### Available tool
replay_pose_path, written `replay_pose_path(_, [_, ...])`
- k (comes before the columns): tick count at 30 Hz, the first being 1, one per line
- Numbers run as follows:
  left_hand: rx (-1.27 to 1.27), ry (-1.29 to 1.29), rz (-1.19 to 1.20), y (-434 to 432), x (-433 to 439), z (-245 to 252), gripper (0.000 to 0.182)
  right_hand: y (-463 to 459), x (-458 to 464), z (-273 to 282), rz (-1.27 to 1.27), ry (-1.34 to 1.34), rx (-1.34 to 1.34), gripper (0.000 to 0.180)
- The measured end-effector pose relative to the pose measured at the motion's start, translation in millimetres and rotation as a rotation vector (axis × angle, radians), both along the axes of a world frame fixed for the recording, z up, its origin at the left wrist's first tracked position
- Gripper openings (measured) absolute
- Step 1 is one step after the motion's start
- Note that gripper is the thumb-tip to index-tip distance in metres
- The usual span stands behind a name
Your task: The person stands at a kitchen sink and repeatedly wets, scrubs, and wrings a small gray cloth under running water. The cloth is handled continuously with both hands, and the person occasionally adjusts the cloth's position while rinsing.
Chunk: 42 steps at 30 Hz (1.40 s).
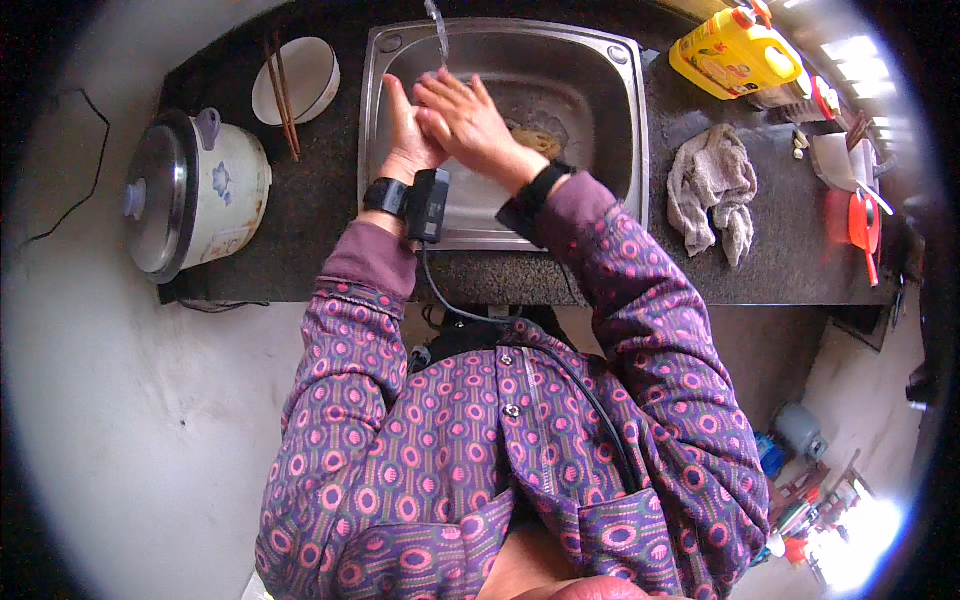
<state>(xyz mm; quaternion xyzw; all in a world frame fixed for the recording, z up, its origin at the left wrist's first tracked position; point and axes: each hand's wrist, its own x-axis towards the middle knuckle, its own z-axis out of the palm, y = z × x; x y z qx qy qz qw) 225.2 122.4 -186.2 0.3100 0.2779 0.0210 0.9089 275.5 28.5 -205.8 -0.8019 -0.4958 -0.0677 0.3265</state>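
My left hand (410, 133) and my right hand (466, 118) touch each other over a stainless steel sink (504, 244). The right hand lies across the left palm with its fingers stretched out, hiding most of the left fingers. The left thumb points up and away from the palm. A thin stream of water (441, 41) falls from the top edge of the view onto my fingertips. Neither hand shows an object in it. In the basin behind my right wrist lies a yellowish-brown clump (538, 141), perhaps a scrubber, partly covered by the wrist.
A rice cooker (217, 199) stands left, near a white bowl (311, 79) with chopsticks (283, 97) across it. A crumpled cloth (712, 184) lies right of the sink. Beyond are a yellow oil jug (731, 54), a cleaver (844, 161) and a red-handled tool (864, 225).
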Motion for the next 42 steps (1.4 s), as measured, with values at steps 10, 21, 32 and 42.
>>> replay_pose_path(10, [0.002, 0.044, -0.075, 9.2, 2.9, -26.8, 0.108, -18.8, 0.6, -5.8, 0.143, 0.189, -0.109, 0.043])
replay_pose_path(21, [-0.064, -0.071, -0.3, 17.7, 8.2, -9.2, 0.089, -50.8, 50.0, -36.0, 0.027, 1.497, 0.479, 0.051])
replay_pose_path(32, [-0.304, 0.063, -0.173, -8.7, 0.8, -36.1, 0.069, 2.7, 26.1, -29.3, -0.413, 1.359, 1.002, 0.028])
replay_pose_path(42, [0.001, -0.016, -0.125, -12.4, 15.2, -51.4, 0.047, 17.5, 17.4, 1.2, -0.413, 0.361, 0.142, 0.037])
